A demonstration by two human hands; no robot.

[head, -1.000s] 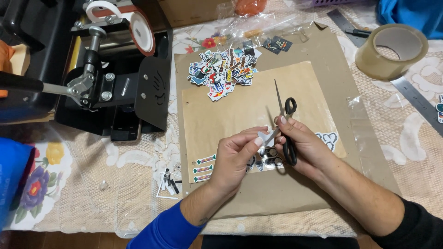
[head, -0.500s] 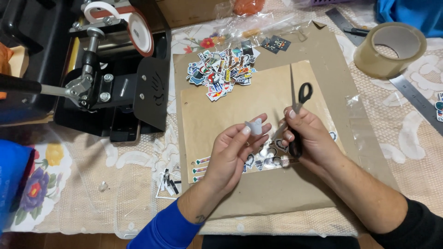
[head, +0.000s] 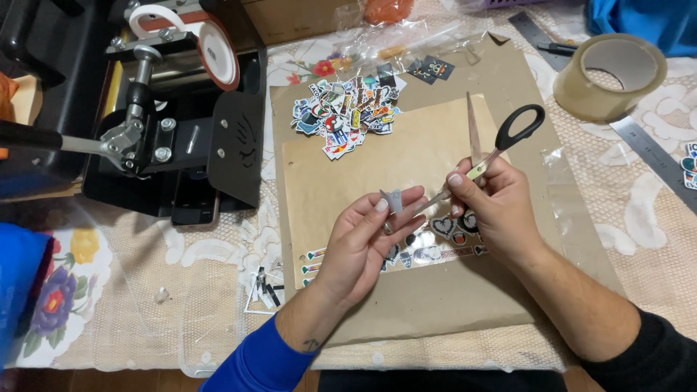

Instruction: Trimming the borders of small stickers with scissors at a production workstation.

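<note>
My left hand (head: pixel 367 243) pinches a small grey sticker cutout (head: pixel 393 200) between thumb and fingers, over a brown paper sheet (head: pixel 341 170). My right hand (head: pixel 495 207) grips black-handled scissors (head: pixel 494 149), blades pointing toward the cutout and almost touching it. Under both hands lies a clear sticker sheet (head: pixel 443 243) with heart-shaped and other printed designs. A pile of several cut stickers (head: pixel 347 112) rests at the far edge of the paper.
A black mug heat press (head: pixel 174 123) with a white mug stands at the left. A roll of clear packing tape (head: pixel 608 76) and a metal ruler (head: pixel 653 156) lie at the right. Small paper scraps (head: pixel 263 289) sit by the paper's left edge. A lace tablecloth (head: pixel 181 305) covers the table.
Both hands have lifted off the sticker sheet. The scissors swung from pointing away to pointing left at the cutout, which my left hand has turned and raised.
</note>
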